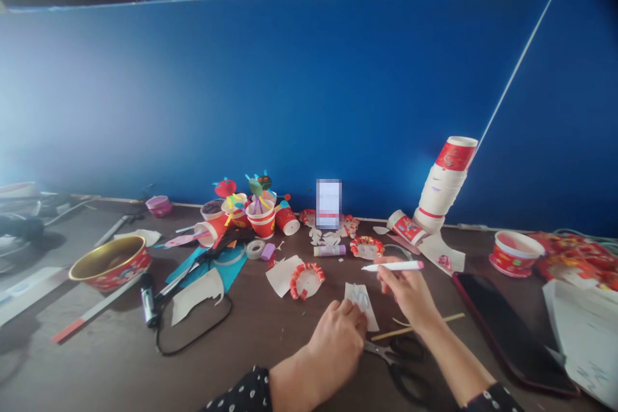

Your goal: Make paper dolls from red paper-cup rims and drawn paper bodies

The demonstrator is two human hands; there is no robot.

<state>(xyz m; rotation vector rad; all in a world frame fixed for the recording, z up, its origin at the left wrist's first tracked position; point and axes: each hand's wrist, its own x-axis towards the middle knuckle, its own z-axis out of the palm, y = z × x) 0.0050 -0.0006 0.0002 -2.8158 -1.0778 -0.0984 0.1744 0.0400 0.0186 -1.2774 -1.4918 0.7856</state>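
Bowl point(118, 270) well left of the fingers point(348, 310), gold inside. Tape roll point(254, 256) beyond them, leftward. Cup stack point(441, 190) beyond, rightward, tilted. Phone point(516, 335) right of them, screen dark.

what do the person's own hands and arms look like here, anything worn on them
The left hand and right hand are bare, with no gloves or watch showing. The left sleeve is dark, near black, scattered with small white marks; the right sleeve matches, though only its end shows at the picture's lower edge.
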